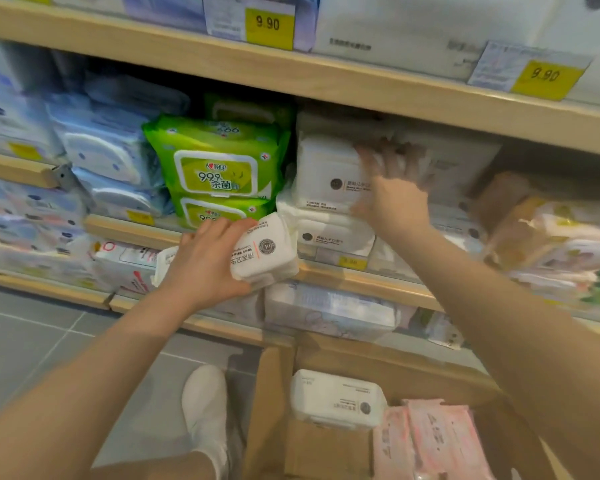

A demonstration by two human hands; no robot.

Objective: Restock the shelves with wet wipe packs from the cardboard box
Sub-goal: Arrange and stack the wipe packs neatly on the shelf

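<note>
My left hand (207, 258) grips a white wet wipe pack (269, 249) in front of the middle shelf edge (361, 280). Blurred by motion, my right hand (392, 188) has its fingers spread flat against a stack of white wipe packs (323, 174) on that shelf, under the upper shelf board (326, 81). Below me, the open cardboard box (274, 393) holds another white pack (336, 398) and pink packs (440, 441).
Green wipe packs (215, 168) stand left of the white stack, blue-white packs (108, 150) further left. Yellow 9.90 price tags (269, 27) hang on the top shelf. Brown-wrapped goods (541, 230) fill the right. My white shoe (205, 407) is on the grey tile floor.
</note>
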